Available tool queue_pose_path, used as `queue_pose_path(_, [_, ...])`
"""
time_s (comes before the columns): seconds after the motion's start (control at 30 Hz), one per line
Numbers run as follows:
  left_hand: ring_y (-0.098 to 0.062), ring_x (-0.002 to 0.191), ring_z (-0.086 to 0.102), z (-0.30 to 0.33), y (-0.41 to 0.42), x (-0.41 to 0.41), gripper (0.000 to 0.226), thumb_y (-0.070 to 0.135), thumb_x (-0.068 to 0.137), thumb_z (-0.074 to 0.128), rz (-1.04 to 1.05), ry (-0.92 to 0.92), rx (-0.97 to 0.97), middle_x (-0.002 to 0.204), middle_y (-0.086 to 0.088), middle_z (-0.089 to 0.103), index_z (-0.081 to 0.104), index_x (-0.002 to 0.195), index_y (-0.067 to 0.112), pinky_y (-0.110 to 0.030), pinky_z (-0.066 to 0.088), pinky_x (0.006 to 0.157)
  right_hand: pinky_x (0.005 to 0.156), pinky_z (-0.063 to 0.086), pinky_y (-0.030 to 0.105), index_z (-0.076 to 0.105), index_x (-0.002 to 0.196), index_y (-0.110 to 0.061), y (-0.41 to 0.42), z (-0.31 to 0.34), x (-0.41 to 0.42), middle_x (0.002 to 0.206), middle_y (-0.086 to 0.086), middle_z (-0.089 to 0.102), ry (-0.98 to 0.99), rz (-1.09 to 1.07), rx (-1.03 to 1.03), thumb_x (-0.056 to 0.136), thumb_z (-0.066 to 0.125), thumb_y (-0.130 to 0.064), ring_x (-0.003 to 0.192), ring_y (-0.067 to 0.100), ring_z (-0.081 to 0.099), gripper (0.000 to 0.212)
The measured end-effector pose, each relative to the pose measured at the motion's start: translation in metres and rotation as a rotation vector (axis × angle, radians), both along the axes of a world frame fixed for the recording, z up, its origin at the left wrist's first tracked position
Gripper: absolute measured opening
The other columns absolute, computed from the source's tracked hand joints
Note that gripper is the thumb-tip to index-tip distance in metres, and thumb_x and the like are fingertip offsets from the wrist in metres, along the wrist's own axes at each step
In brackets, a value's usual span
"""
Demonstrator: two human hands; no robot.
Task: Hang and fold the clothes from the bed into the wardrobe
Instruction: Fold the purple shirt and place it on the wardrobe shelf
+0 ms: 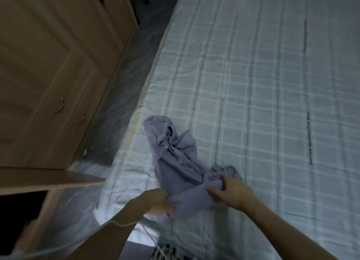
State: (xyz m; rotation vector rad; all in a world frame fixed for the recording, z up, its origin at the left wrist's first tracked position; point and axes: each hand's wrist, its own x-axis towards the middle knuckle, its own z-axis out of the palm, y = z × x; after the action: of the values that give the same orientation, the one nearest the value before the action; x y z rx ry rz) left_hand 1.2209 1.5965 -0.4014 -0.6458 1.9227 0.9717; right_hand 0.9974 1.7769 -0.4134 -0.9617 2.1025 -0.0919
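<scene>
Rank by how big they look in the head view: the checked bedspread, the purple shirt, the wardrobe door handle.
1. Checked bedspread: fills most of the frame.
2. Purple shirt: crumpled near the bed's left edge, gripped by the left hand and right hand.
3. Wardrobe door handle: tiny, though it sits farther from the camera.

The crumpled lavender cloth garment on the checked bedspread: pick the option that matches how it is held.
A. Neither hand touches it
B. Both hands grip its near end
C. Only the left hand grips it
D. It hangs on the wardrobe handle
B: the left hand and the right hand each grip the near end of the crumpled lavender cloth garment, which lies on the checked bedspread.
</scene>
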Motion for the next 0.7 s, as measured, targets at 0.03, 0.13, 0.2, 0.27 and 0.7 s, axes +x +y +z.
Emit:
queue_pose_path(0.03, [-0.013, 0.058, 0.051, 0.007, 0.014, -0.008, 0.052, 0.069, 0.085, 0.048, 0.041, 0.025, -0.008, 0.066, 0.001, 0.056, 0.059, 0.069, 0.021, -0.027, 0.038, 0.056, 0.072, 0.049, 0.034, 0.050, 0.097, -0.028, 0.013, 0.009, -0.015, 0.100, 0.003, 0.066, -0.007, 0.003, -0.032, 0.062, 0.041, -0.090, 0.091, 0.024, 0.063, 0.072])
queue_pose_path(0.13, [-0.021, 0.075, 0.059, 0.017, 0.061, -0.040, 0.048, 0.062, 0.092, 0.039, 0.014, 0.148, -0.083, 0.083, -0.003, 0.065, 0.061, 0.091, 0.019, -0.033, 0.046, 0.067, 0.072, 0.050, 0.036, 0.054, 0.088, -0.028, 0.056, 0.035, -0.059, 0.089, 0.001, 0.053, 0.001, 0.005, -0.145, 0.054, 0.045, -0.093, 0.080, 0.020, 0.057, 0.074])
queue_pose_path(0.2, [-0.025, 0.092, 0.062, 0.027, 0.085, -0.068, 0.033, 0.046, 0.096, 0.046, -0.030, 0.285, -0.190, 0.101, -0.006, 0.067, 0.058, 0.107, 0.018, -0.034, 0.047, 0.075, 0.071, 0.050, 0.034, 0.064, 0.082, -0.021, 0.083, 0.059, -0.087, 0.095, 0.002, 0.052, 0.120, 0.011, -0.259, 0.071, 0.067, -0.062, 0.088, 0.023, 0.058, 0.042])
queue_pose_path(0.27, [-0.023, 0.090, 0.061, 0.046, 0.097, -0.102, 0.017, 0.024, 0.091, 0.053, 0.086, 0.481, -0.191, 0.097, -0.006, 0.065, 0.059, 0.101, 0.011, -0.031, 0.045, 0.072, 0.064, 0.046, 0.030, 0.066, 0.073, -0.017, 0.105, 0.085, -0.119, 0.099, 0.002, 0.055, 0.272, 0.013, -0.378, 0.079, 0.072, -0.038, 0.094, 0.024, 0.058, 0.022])
queue_pose_path(0.7, [0.007, 0.059, 0.048, 0.251, 0.126, -0.322, 0.025, 0.008, 0.095, 0.045, 0.633, 1.033, -0.155, 0.071, 0.010, 0.056, 0.057, 0.079, 0.022, -0.015, 0.037, 0.062, 0.061, 0.042, 0.029, 0.061, 0.095, -0.024, 0.205, 0.269, -0.287, 0.076, -0.006, 0.060, 0.347, 0.062, -0.551, 0.082, 0.068, -0.038, 0.073, 0.019, 0.061, 0.020])
